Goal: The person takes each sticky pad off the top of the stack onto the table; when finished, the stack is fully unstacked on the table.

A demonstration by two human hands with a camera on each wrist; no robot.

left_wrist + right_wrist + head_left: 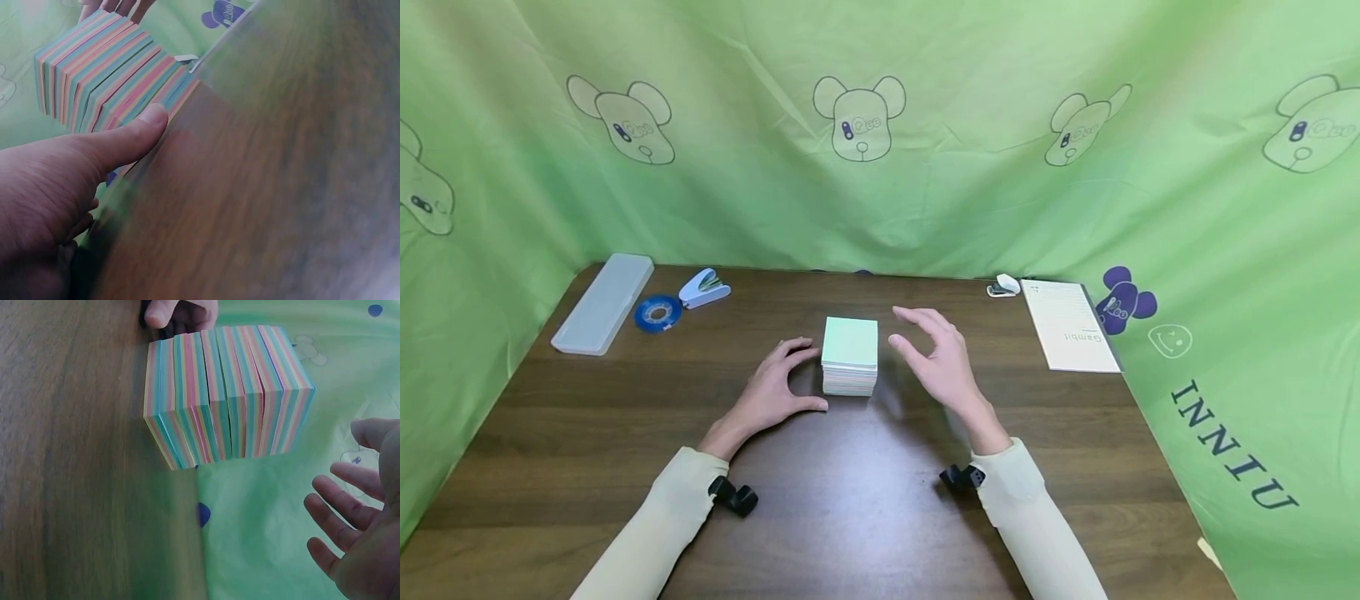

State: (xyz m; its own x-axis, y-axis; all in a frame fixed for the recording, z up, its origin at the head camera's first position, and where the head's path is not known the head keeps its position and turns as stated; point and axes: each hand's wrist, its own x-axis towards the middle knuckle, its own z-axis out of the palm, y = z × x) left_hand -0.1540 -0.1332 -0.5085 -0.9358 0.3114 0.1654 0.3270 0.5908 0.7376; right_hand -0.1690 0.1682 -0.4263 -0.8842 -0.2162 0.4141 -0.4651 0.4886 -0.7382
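Note:
A tall block of square paper sheets point(850, 342), pale green on top with striped pastel edges, stands on the wooden table between both hands. Just left of it is my left hand point(771, 392), thumb and fingers spread apart beside its near left corner. In the left wrist view the left thumb point(140, 131) overlaps the striped side of the paper block point(112, 69). My right hand point(940, 358) hovers to the right of the block with fingers apart. The right wrist view shows a gap between the right hand's fingers point(344, 509) and the paper block point(231, 394).
A frosted plastic case point(604, 304), a blue tape roll point(646, 323) and a light blue stapler point(703, 289) lie at the back left. Toward the back right are a small white stapler point(1004, 286) and a lined notepad point(1067, 325). A green printed curtain point(925, 217) surrounds the table.

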